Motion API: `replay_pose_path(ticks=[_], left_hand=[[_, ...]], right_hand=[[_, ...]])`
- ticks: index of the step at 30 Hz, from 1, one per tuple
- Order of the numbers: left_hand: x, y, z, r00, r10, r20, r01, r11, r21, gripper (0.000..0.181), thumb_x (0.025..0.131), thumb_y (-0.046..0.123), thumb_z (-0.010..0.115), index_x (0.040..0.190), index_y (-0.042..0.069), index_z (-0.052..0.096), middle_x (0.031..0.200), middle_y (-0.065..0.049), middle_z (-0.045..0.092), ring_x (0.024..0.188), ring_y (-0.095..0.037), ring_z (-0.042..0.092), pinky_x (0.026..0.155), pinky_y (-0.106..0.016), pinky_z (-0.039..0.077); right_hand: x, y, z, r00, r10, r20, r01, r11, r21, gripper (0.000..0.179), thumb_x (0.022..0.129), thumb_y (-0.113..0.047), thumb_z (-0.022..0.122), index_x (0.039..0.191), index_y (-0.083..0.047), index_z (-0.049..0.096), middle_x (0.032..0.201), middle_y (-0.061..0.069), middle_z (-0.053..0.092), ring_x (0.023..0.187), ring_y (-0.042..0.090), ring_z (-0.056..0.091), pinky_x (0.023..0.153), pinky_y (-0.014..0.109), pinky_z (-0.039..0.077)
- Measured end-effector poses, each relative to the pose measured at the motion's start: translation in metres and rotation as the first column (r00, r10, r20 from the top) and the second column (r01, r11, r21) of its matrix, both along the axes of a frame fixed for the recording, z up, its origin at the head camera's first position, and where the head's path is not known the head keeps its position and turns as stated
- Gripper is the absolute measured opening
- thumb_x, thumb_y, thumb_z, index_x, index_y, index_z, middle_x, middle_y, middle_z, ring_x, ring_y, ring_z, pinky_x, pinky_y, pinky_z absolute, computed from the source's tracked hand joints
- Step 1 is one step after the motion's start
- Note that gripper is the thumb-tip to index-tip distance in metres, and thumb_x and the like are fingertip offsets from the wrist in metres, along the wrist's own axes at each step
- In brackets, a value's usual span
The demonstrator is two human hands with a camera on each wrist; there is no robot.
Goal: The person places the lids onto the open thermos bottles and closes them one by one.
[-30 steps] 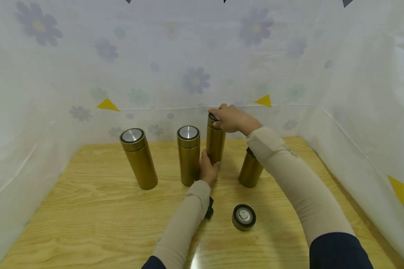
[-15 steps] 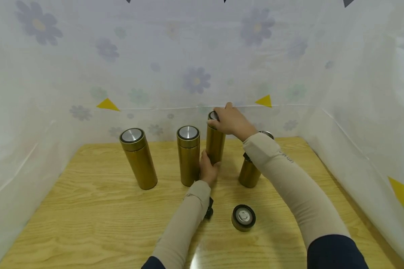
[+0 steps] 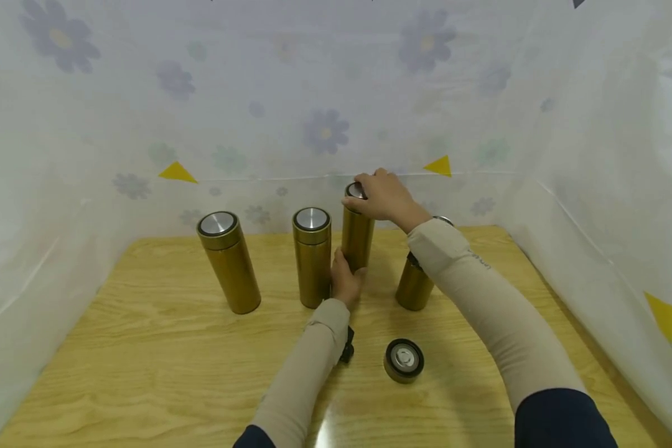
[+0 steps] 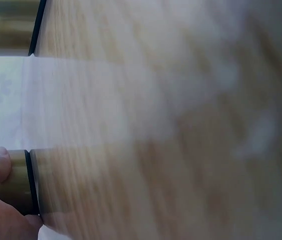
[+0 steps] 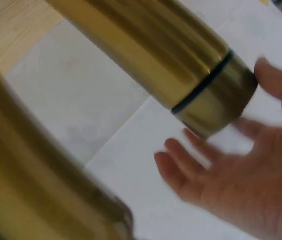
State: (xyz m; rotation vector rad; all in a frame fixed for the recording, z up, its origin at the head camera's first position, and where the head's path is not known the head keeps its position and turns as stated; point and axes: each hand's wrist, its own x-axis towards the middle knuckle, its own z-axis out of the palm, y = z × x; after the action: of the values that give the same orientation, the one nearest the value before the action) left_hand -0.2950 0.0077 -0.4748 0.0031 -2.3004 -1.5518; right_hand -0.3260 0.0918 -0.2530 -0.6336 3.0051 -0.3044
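A gold thermos flask stands upright at the back of the table. Low on its body, my left hand grips it; thumb and fingers also lie around the flask's base in the left wrist view. Over its top, my right hand holds the lid between thumb and fingers. In the right wrist view several fingers stand away from the lid. A dark seam separates lid and body. Partly hidden by the right forearm, another gold flask stands to the right. A loose lid lies with its inner side up.
Two lidded gold flasks stand to the left, one close beside the left hand and one farther off. A white flowered sheet walls the wooden table behind and at both sides.
My right hand has turned on the lid, fingers drawing back to the right, and then stayed nearly still. The left hand keeps its grip. The open flask's rim has come into sight behind the right sleeve.
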Motion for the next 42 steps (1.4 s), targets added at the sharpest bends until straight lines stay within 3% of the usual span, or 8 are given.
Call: replay_pose_path(ticks=[4, 10, 18, 22, 27, 31, 37, 42], left_hand=[[0.001, 0.001, 0.001, 1.0, 0.009, 0.01, -0.009, 1.0, -0.009, 0.059, 0.083, 0.001, 0.072, 0.132, -0.007, 0.039, 0.123, -0.03, 0.054, 0.116, -0.041, 0.053, 0.101, -0.048, 0.043], [0.001, 0.003, 0.002, 0.998, 0.025, 0.052, -0.025, 1.0, -0.003, 0.059, 0.083, 0.001, 0.072, 0.132, -0.005, 0.04, 0.124, -0.028, 0.055, 0.117, -0.04, 0.053, 0.102, -0.046, 0.043], [0.001, 0.004, 0.006, 0.996, 0.04, 0.086, -0.039, 0.999, -0.012, 0.06, 0.083, 0.002, 0.073, 0.133, -0.005, 0.041, 0.123, -0.028, 0.056, 0.117, -0.039, 0.053, 0.102, -0.045, 0.043], [0.001, 0.003, 0.007, 0.996, 0.046, 0.073, -0.045, 0.999, -0.024, 0.06, 0.082, 0.001, 0.073, 0.132, -0.006, 0.041, 0.122, -0.029, 0.056, 0.116, -0.04, 0.054, 0.102, -0.046, 0.043], [0.002, 0.003, 0.006, 0.996, 0.043, 0.081, -0.041, 0.999, -0.028, 0.061, 0.082, 0.0, 0.073, 0.133, -0.007, 0.041, 0.123, -0.029, 0.056, 0.115, -0.041, 0.054, 0.101, -0.046, 0.043], [0.001, 0.004, 0.006, 0.994, 0.044, 0.098, -0.041, 0.999, -0.029, 0.061, 0.081, 0.0, 0.073, 0.134, -0.006, 0.041, 0.123, -0.029, 0.056, 0.116, -0.04, 0.054, 0.102, -0.046, 0.043], [-0.001, 0.004, 0.008, 0.995, 0.055, 0.086, -0.053, 0.998, -0.03, 0.056, 0.079, -0.002, 0.073, 0.127, -0.005, 0.044, 0.119, -0.028, 0.058, 0.112, -0.04, 0.057, 0.1, -0.046, 0.045], [-0.001, 0.005, 0.009, 0.995, 0.058, 0.081, -0.056, 0.998, -0.034, 0.055, 0.079, -0.002, 0.073, 0.126, -0.006, 0.045, 0.118, -0.027, 0.059, 0.11, -0.039, 0.057, 0.099, -0.045, 0.046]], right_hand=[[-0.005, 0.008, 0.008, 0.975, 0.174, 0.136, -0.176, 0.984, 0.004, 0.063, 0.101, -0.024, 0.05, 0.154, -0.012, 0.02, 0.156, 0.022, 0.016, 0.139, 0.043, 0.025, 0.111, 0.057, 0.029], [-0.007, 0.013, 0.016, 0.941, 0.27, 0.203, -0.273, 0.962, -0.014, 0.059, 0.099, -0.005, 0.047, 0.153, -0.01, 0.024, 0.155, 0.015, 0.026, 0.137, 0.034, 0.032, 0.109, 0.049, 0.034], [-0.004, 0.011, 0.012, 0.96, 0.248, 0.127, -0.25, 0.968, -0.003, 0.056, 0.099, -0.005, 0.05, 0.151, -0.009, 0.029, 0.15, 0.018, 0.034, 0.131, 0.036, 0.041, 0.102, 0.047, 0.041], [-0.003, 0.01, 0.009, 0.968, 0.246, 0.058, -0.247, 0.969, 0.014, 0.054, 0.099, -0.013, 0.052, 0.149, -0.006, 0.032, 0.143, 0.021, 0.044, 0.115, 0.035, 0.053, 0.092, 0.045, 0.046], [-0.004, 0.008, 0.003, 0.974, 0.227, -0.02, -0.226, 0.973, 0.034, 0.051, 0.098, -0.021, 0.056, 0.144, -0.003, 0.042, 0.112, 0.017, 0.062, 0.079, 0.026, 0.054, 0.069, 0.038, 0.042], [-0.002, 0.004, 0.002, 0.984, 0.171, -0.043, -0.169, 0.985, 0.034, 0.051, 0.098, -0.025, 0.057, 0.143, -0.005, 0.045, 0.087, 0.011, 0.061, 0.064, 0.02, 0.044, 0.062, 0.033, 0.036], [0.002, -0.001, 0.001, 0.993, 0.098, -0.067, -0.095, 0.994, 0.052, 0.053, 0.098, -0.029, 0.055, 0.144, -0.005, 0.044, 0.084, 0.012, 0.057, 0.069, 0.023, 0.042, 0.064, 0.034, 0.032], [0.005, -0.004, 0.001, 0.994, 0.057, -0.089, -0.053, 0.997, 0.057, 0.054, 0.098, -0.03, 0.053, 0.144, -0.004, 0.043, 0.107, 0.017, 0.062, 0.094, 0.033, 0.052, 0.079, 0.044, 0.038]])
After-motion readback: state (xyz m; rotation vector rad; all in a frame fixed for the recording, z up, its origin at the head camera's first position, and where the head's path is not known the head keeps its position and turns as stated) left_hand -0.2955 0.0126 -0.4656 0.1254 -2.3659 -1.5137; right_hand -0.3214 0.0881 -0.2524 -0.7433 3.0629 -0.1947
